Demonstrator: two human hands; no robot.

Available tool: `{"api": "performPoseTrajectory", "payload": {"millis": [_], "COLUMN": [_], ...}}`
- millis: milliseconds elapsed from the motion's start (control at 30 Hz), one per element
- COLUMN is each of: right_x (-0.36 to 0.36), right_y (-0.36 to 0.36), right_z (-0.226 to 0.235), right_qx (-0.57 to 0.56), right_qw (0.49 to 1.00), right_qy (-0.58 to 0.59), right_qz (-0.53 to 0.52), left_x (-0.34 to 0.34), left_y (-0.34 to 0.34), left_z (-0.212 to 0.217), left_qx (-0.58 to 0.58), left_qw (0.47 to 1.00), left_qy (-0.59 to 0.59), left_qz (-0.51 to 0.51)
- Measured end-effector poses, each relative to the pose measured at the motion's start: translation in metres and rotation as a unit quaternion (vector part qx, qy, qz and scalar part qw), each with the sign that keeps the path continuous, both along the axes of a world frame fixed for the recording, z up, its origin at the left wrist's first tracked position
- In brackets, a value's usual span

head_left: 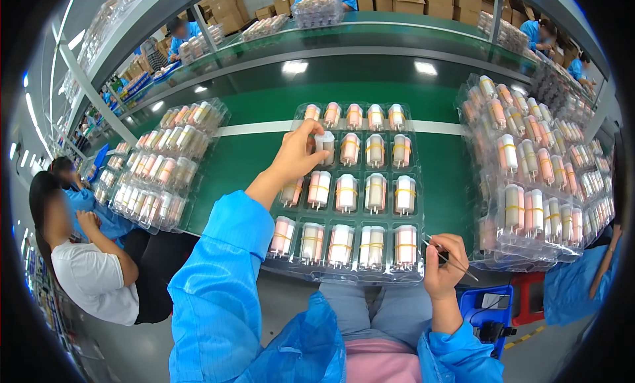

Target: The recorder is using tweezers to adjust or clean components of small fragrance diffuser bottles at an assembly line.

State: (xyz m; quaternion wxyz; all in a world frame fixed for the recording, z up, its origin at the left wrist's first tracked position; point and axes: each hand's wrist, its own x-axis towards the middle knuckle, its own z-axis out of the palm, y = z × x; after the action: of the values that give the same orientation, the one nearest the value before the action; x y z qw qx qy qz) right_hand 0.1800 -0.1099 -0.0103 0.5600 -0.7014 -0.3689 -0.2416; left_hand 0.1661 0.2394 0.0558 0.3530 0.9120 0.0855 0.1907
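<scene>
A clear plastic tray (360, 272) lies in front of me, its pockets holding rows of small bundled cylinders (346, 193) in white, pink and grey, most with a yellow band round them. Over the tray's left side, my left hand (297, 155) pinches a whitish cylinder (325, 143) between thumb and fingers, at a pocket in the second row from the far end. I cannot tell whether it stands in the pocket or just above it. By the tray's near right corner, my right hand (446, 266) is closed round thin metal tweezers (469, 273), with a tip toward the tray edge.
Stacked trays of similar cylinders stand on the right (529, 237) and on the left (155, 165). The tray rests on a green work surface (254, 145). Across it, co-workers in blue sit near more stacks and cardboard boxes (440, 2). A person in white (99, 277) sits to my left.
</scene>
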Motion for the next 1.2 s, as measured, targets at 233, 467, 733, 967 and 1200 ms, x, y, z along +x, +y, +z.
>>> {"api": "performPoseTrajectory", "payload": {"millis": [233,467,733,967,1200], "right_x": [0.000,0.033,0.116,0.105,0.109], "right_y": [0.008,0.058,0.124,0.127,0.127], "right_z": [0.017,0.056,0.060,0.079,0.083], "right_qx": [0.006,0.073,-0.260,-0.390,-0.289], "right_qw": [0.999,0.979,0.946,0.899,0.946], "right_qy": [0.000,0.149,0.142,0.145,0.093], "right_qz": [0.032,0.114,-0.131,-0.137,-0.111], "left_x": [0.000,0.001,-0.038,-0.100,-0.101], "left_y": [-0.005,-0.005,-0.005,-0.008,0.000], "left_z": [-0.005,-0.009,0.006,-0.015,-0.053], "left_qx": [0.027,0.032,-0.260,-0.356,-0.494], "left_qw": [0.998,0.996,0.942,0.895,0.795], "left_qy": [-0.051,-0.076,-0.210,-0.260,-0.339], "left_qz": [0.000,0.019,0.027,0.069,0.096]}}
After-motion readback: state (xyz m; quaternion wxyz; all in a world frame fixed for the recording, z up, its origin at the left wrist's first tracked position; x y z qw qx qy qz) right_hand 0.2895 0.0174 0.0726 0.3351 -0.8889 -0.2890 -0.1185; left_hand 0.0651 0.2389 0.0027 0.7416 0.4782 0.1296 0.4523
